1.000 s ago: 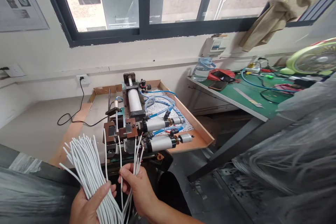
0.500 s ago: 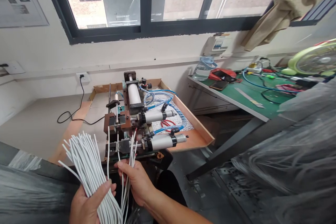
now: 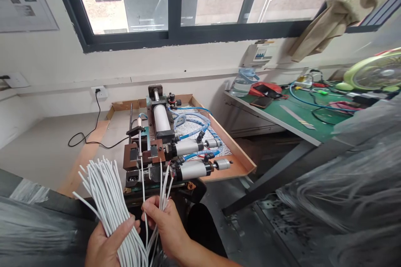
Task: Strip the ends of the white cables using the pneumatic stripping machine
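Observation:
My left hand is closed around a thick bundle of white cables, their cut ends fanning up and to the left. Just to its right, my right hand pinches a single white cable between thumb and fingers. That cable's upper end reaches the jaws of a pneumatic machine with silver cylinders. Several more white cables stand up out of my right hand, and a few show reddish tips. Whether the jaws touch the single cable, I cannot tell.
A shallow wooden tray surrounds the machine, with blue air hoses inside. On the right, a green-topped table carries a water jug, a phone and a green fan. Plastic-wrapped bundles stand at the right edge.
The machine's cylinder rods and jaws have shifted to the right. My right hand has moved slightly right and down with its cables. The separate cable beside the left bundle no longer stands at the jaws.

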Motion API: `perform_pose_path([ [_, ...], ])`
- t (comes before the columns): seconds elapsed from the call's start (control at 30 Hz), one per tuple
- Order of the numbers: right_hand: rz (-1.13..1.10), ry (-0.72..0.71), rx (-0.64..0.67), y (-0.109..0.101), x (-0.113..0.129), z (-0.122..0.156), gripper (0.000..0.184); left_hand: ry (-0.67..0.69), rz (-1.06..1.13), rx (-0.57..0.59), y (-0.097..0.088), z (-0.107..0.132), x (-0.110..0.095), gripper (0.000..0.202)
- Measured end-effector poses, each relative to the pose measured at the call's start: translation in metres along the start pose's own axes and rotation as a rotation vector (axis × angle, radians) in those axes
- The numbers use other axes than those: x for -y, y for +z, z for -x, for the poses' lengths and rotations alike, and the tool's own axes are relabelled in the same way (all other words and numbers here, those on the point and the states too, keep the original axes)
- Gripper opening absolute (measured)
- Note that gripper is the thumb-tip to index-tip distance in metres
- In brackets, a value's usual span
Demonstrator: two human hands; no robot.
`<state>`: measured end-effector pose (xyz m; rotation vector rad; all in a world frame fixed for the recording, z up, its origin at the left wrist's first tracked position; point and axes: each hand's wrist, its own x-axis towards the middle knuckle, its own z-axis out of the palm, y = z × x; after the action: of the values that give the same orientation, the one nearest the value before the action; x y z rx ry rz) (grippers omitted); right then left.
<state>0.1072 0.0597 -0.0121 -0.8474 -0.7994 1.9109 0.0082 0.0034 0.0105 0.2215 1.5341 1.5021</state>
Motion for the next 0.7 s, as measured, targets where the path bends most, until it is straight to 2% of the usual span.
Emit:
perform_pose_path([
  [0.13, -0.009, 0.032, 0.005, 0.003, 0.003, -0.002, 0.021, -0.008, 0.033, -0.017, 0.004, 0.002, -0.002, 0.032],
  [0.27, 0.015, 0.028, 0.042, 0.003, 0.003, -0.005, 0.023, 0.024, 0.02, -0.017, -0.001, -0.001, -0.001, 0.03],
  [0.43, 0.061, -0.002, 0.183, -0.011, -0.004, -0.006, 0.03, 0.174, 0.092, 0.148, -0.007, -0.004, -0.005, 0.02],
  [0.5, 0.147, -0.023, 0.251, -0.019, -0.008, -0.001, 0.03, 0.196, 0.114, 0.192, -0.006, -0.002, -0.009, 0.019],
  [0.57, 0.273, -0.062, 0.296, -0.026, -0.013, 0.006, 0.029, 0.209, 0.082, 0.187, -0.001, 0.001, -0.013, 0.02],
  [0.7, 0.509, -0.187, 0.275, -0.033, -0.022, 0.019, 0.024, 0.18, 0.019, 0.143, 0.016, 0.009, -0.017, 0.026],
])
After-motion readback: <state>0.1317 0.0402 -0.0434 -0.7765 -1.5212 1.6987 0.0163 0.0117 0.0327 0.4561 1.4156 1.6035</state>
